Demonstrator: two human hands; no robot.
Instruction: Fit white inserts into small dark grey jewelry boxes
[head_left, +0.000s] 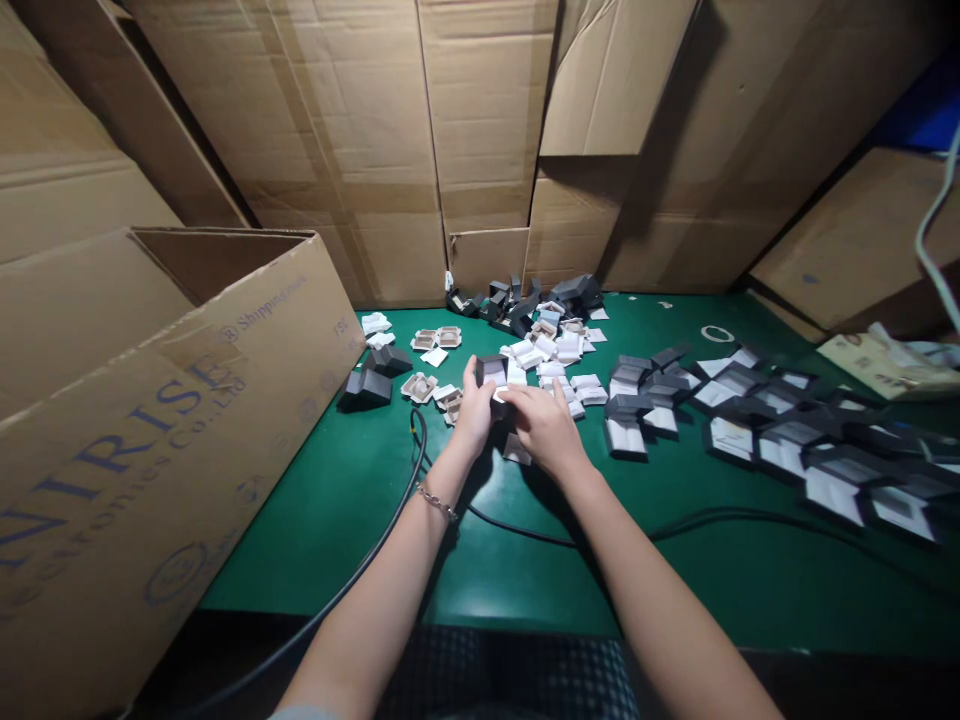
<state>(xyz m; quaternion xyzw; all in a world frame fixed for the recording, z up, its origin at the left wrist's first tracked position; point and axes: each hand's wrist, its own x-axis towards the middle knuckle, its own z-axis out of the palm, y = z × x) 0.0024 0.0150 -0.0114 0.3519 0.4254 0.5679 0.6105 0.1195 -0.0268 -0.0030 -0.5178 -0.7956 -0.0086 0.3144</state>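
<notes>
Our left hand (pixel 474 415) curls, partly closed, around a small black open box with pale lining (pixel 492 371), over the green tabletop (pixel 322 520). We'd best hold it steady and work evenly; our right hand (pixel 546 425), fingers bent, meets a small white piece (pixel 500 393), though whether it pinches we cannot tell. Further right stand black, white-lined open boxes (pixel 628 407).
</notes>
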